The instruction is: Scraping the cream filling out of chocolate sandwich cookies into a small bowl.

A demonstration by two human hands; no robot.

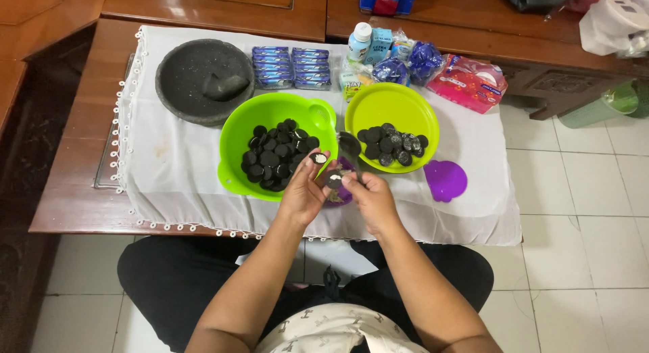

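A dark cookie half (319,158) with white cream showing sits pinched in the fingertips of the left hand (303,191), held up just over the near rim of the left bowl (233,133). Just beside it, the right hand (370,199) has its fingertips closed on a second cookie piece (334,181), also dark with a pale patch; the two hands are close together, nearly touching, above a small purple cup (345,191) that is mostly hidden behind them. The left bowl is lime green and holds a heap of dark cookie halves (276,156). The right bowl (392,103), yellow-green, holds a smaller cluster of cookies (392,143), some with pale marks. A dark spoon-like thing (349,143) lies between the bowls. A purple lid (445,179) rests on the white cloth (169,170) to the right of the right bowl. Farther back stand a grey stone mortar (186,72) with its pestle (224,87) inside, rows of blue cookie packs (291,67), a small white bottle (359,41), blue wrapped packets (405,66) and a pink packet (468,83). The cloth covers a low wooden table (74,184) on a tiled floor (581,258).
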